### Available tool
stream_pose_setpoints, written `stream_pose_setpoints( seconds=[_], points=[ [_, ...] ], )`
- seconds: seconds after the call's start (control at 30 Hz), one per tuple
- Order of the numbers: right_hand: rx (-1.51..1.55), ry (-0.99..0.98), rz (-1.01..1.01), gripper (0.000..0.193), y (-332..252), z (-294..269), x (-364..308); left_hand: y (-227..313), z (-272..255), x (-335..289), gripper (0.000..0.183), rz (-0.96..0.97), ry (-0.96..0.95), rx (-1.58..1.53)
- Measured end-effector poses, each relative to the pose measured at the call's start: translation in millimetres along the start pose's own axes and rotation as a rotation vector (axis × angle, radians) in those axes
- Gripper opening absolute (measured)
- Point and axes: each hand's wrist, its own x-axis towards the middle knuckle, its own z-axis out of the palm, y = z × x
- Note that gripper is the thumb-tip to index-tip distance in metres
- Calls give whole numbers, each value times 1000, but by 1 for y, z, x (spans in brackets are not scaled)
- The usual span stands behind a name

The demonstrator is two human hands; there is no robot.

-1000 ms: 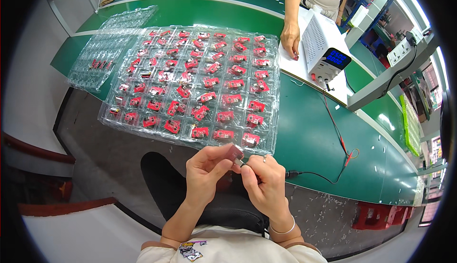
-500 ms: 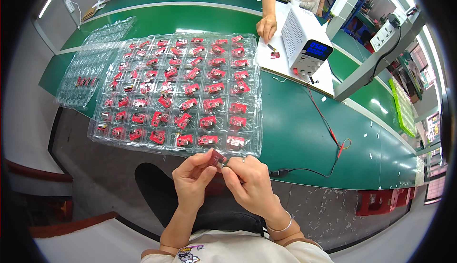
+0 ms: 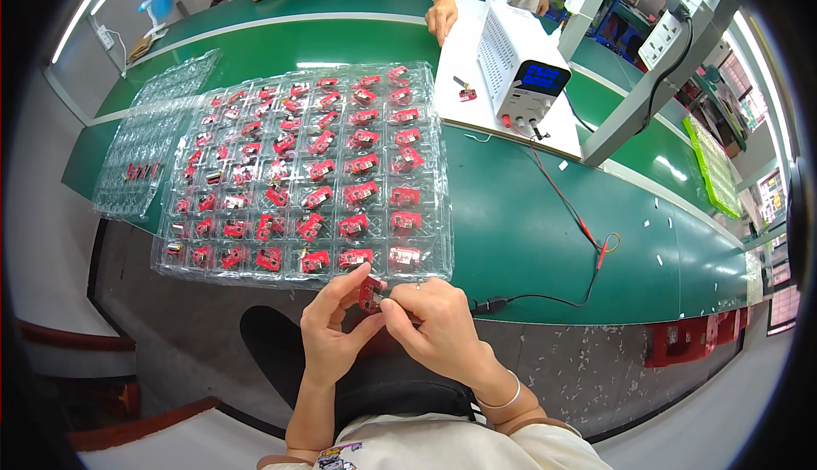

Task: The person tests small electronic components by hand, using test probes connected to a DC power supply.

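My left hand [image 3: 334,317] pinches a small red circuit board [image 3: 370,295] upright between thumb and fingertips, just off the table's near edge. Closed against the board's right side, my right hand [image 3: 432,321] grips what looks like the small plug of a black cable [image 3: 545,301]; the fingers hide most of it. Whether that plug sits in the board I cannot tell. Beyond my hands, a clear plastic tray [image 3: 447,249] holds many similar red boards in its compartments.
A white power supply [image 3: 515,57] with a lit display stands on a white board [image 3: 455,45]; red and black leads [image 3: 562,187] run from it. Near it lies another red board [image 3: 467,95]. A co-worker's hand [image 3: 441,19] rests behind. A second clear tray [image 3: 128,142] lies left.
The red board in my left hand has turned more upright. The co-worker's hand has drawn back from the small board beside the power supply. My view has shifted slightly to the right.
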Motion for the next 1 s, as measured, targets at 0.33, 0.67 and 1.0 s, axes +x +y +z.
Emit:
stream_pose_setpoints(
  seconds=[0.33, 0.67, 1.0],
  points=[
    [-167, 26, -82, 18, -2, 0, 0, 2, -2, 4, 49, 2, 3, 81],
    [-209, 2, -86, 20, -1, 1, 3, 2, -2, 9, 52, -2, 15, 107],
    [-174, 26, -58, 17, 2, 6, 0, 2, -1, 6, 48, -65, 55, 79]
  ],
)
